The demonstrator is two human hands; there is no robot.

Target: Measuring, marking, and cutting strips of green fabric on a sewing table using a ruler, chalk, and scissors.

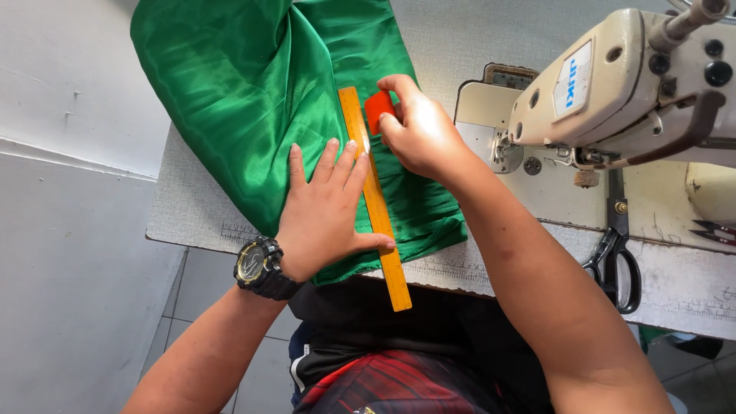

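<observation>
A shiny green satin cloth lies spread over the left part of the sewing table. A yellow wooden ruler rests lengthwise on it, its near end jutting past the table's front edge. My left hand, with a black watch on the wrist, lies flat on the cloth, fingers spread and thumb pressing on the ruler. My right hand pinches a small red piece of tailor's chalk against the ruler's right edge, near its far end.
A cream industrial sewing machine stands at the right on the grey table. Black scissors lie in front of it near the table's edge. A white wall is at the left, a tiled floor below.
</observation>
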